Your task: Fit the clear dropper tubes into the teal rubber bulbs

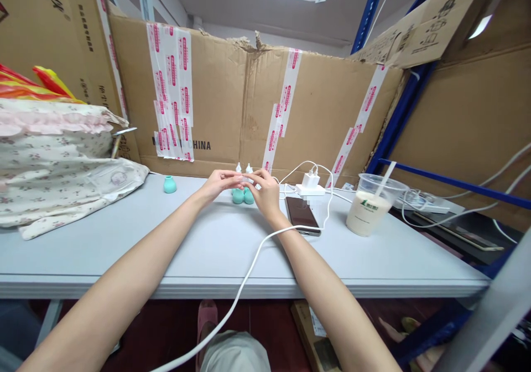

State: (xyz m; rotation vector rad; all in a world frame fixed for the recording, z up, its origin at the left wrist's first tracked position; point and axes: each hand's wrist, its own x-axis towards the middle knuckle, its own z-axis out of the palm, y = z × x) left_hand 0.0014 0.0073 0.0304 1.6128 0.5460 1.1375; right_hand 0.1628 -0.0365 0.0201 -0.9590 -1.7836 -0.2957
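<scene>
My left hand point(223, 182) and my right hand point(266, 192) meet over the middle of the table, fingertips pinched together. Between them is a small translucent piece point(248, 179), mostly hidden by the fingers. Just behind and below stand several teal squeeze bulbs point(243, 196), with pointed white tips point(249, 168) showing above my fingers. Farther left, a single teal bulb point(169, 185) sits alone, with an open neck and no tip on it.
A white cable point(253, 269) loops across my right forearm to a charger point(311, 180) on a power strip. Near it lie a phone point(302, 215) and a drink cup point(368, 208) with a straw. A floral cloth bag point(53, 156) fills the left. Cardboard point(219, 95) walls the back.
</scene>
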